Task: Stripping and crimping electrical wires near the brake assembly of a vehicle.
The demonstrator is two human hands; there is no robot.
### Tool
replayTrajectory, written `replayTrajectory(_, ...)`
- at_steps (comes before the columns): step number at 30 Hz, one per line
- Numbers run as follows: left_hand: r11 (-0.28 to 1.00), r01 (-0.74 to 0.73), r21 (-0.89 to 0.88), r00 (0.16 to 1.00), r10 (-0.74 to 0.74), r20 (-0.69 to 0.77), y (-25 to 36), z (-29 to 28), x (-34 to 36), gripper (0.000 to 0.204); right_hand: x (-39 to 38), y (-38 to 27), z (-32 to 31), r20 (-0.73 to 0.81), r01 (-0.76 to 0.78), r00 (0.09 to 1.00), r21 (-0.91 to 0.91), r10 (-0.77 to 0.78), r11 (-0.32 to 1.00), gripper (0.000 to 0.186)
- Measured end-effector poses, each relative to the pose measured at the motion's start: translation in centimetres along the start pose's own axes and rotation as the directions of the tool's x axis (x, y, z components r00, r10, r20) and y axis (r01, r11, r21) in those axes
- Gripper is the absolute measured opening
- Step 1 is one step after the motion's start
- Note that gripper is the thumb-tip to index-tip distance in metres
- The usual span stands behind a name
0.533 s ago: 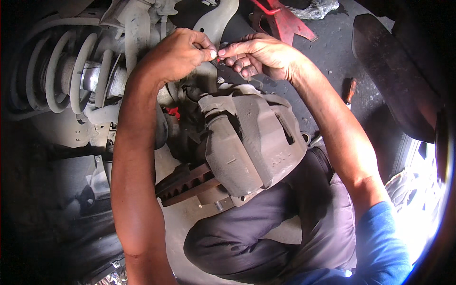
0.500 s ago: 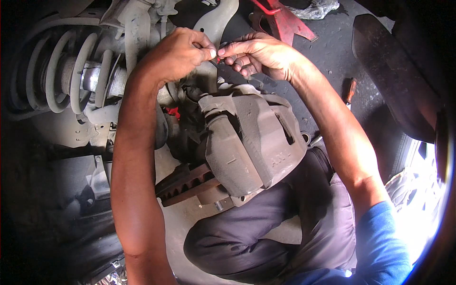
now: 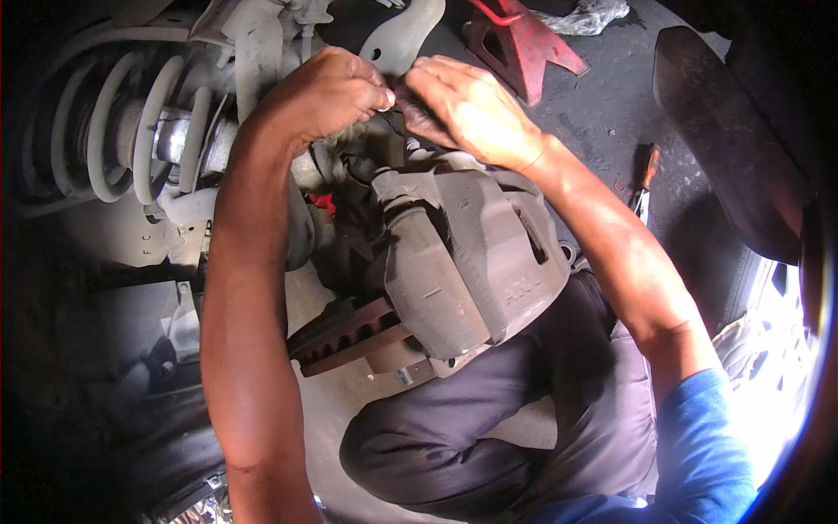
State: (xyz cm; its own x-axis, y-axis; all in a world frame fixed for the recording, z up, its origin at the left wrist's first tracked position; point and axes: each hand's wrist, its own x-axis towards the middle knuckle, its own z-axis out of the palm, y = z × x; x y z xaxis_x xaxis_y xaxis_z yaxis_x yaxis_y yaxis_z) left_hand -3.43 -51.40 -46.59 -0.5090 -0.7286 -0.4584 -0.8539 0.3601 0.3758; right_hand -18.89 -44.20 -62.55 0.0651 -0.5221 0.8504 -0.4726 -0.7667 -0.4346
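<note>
Above the dusty brake caliper (image 3: 471, 253), my two hands come close together. My left hand (image 3: 336, 96) is closed in a pinch, thumb against the bent fingers. Whatever sits in that pinch is too small to make out. My right hand (image 3: 471, 109) shows its back, with the fingers curled down and pressed together towards the left fingertips; what they grip is hidden. A thin dark strand seems to run just below the fingertips. The caliper sits over a rusty brake disc (image 3: 353, 336), between my forearms and above my bent legs.
A coil spring (image 3: 105, 131) around a shock absorber lies at the left. A pale suspension arm (image 3: 401, 39) rises behind my hands. At the back right stands a red jack stand (image 3: 524, 48) near crumpled clear plastic (image 3: 583, 16). A screwdriver (image 3: 650, 166) lies on the floor at the right.
My right hand has rolled over, so its back now faces up and its fingers are hidden. The small red bit between the fingertips no longer shows. My left hand stays nearly in place.
</note>
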Motion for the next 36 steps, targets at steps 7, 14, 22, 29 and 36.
replayTrajectory(7,0.998,0.059,0.014,0.998,-0.058,-0.038,-0.5,-0.1,0.1,0.023,0.1,-1.4,-0.6,0.152,-0.523,0.843,0.452,0.516,0.722,0.022)
replayTrajectory(14,0.990,0.074,0.116,0.992,-0.061,-0.112,-0.2,0.4,0.4,0.023,0.5,-0.6,-1.1,0.563,-0.773,0.422,0.633,0.711,-0.042,0.028)
replayTrajectory(22,0.979,0.005,0.201,0.989,0.025,-0.147,-0.2,0.7,0.4,0.026,0.6,0.9,-1.1,0.780,-0.718,0.391,0.591,0.488,-0.369,0.030)
replayTrajectory(29,0.973,-0.060,0.222,0.983,0.095,-0.154,-0.5,0.8,0.5,0.027,0.6,1.2,-0.6,0.813,-0.675,0.413,0.575,0.409,-0.462,0.027)
replayTrajectory(36,0.964,-0.058,0.261,0.979,0.106,-0.173,-0.1,1.2,0.4,0.028,0.7,1.3,-0.2,0.818,-0.657,0.424,0.573,0.389,-0.490,0.022)
